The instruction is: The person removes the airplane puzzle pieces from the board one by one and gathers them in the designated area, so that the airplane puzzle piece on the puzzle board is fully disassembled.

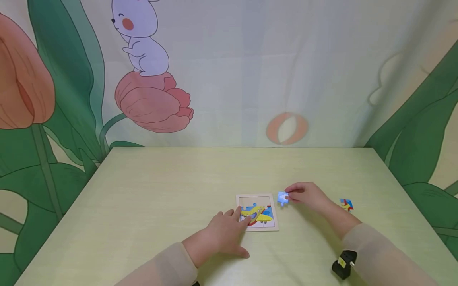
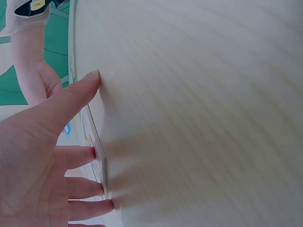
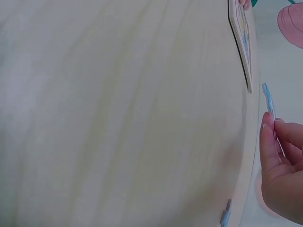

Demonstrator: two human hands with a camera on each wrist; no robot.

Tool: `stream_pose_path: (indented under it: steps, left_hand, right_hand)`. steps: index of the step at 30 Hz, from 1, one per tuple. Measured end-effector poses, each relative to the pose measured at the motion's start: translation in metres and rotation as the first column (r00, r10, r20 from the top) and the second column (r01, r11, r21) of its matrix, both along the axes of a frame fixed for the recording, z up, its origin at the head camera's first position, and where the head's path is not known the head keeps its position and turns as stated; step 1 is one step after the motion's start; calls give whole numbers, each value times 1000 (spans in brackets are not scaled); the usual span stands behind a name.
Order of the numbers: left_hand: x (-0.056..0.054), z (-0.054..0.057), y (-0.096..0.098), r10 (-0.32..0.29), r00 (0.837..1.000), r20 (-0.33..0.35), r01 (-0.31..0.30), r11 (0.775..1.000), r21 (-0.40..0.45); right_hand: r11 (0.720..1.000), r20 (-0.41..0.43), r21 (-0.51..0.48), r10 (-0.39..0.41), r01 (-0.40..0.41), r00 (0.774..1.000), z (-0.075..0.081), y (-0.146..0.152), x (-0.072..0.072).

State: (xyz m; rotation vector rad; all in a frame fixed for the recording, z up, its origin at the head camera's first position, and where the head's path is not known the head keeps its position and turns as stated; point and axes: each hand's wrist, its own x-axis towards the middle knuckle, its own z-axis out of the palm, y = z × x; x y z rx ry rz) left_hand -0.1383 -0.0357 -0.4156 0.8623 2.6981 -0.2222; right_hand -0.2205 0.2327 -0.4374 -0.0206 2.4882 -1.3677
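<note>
A light blue jigsaw piece [image 1: 283, 198] is pinched between the thumb and fingers of my right hand [image 1: 308, 195], just right of the puzzle frame. In the right wrist view the same jigsaw piece [image 3: 269, 100] is seen edge-on, raised off the table. My left hand [image 1: 227, 230] rests with spread, fairly straight fingers on the left side of the wooden puzzle frame [image 1: 276, 220]. Inside the frame, fitted pieces show a yellow airplane [image 1: 264, 217]; bare backing [image 1: 248, 201] shows along its top. The left wrist view has the left thumb apart from the frame.
Another jigsaw piece [image 1: 346, 204], blue, yellow and red, lies on the table beyond my right forearm. A pale wooden table [image 1: 161, 190] carries everything. Behind it hangs a curtain [image 1: 229, 79] printed with flowers and a white animal.
</note>
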Motion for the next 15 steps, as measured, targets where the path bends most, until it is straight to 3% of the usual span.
stream_pose_path:
  steps: [15]
  left_hand:
    - [0,0,0,4,1000,9,-4,1000,-2]
  right_hand:
    - [999,-19,43,13,-13,1000,5,16,0]
